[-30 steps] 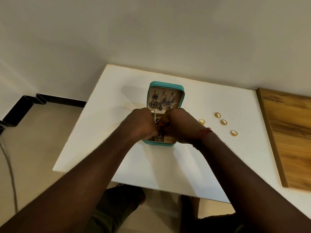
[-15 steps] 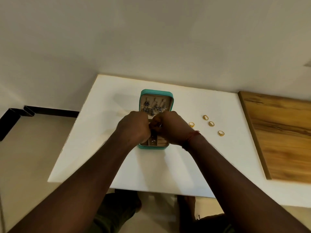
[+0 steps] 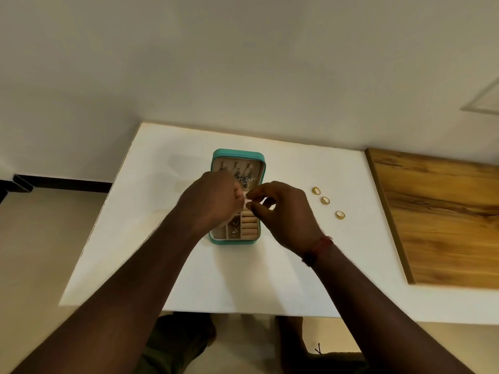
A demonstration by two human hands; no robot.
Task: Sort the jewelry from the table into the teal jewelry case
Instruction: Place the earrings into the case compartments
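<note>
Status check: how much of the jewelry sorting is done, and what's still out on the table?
Done: silver pieces hang in the teal case lid, and more lie in a tray compartment. In hand: left hand and right hand meet over the case; whether they hold anything is unclear. Left: three gold rings on the table; the ring rolls look bare.

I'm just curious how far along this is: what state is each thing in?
teal jewelry case: open.
silver jewelry: hooked inside the lid.
gold rings: three, loose on the table, outside the case.
left hand: fingers curled, above the case.
right hand: fingertips pinched; what they hold is unclear.
</note>
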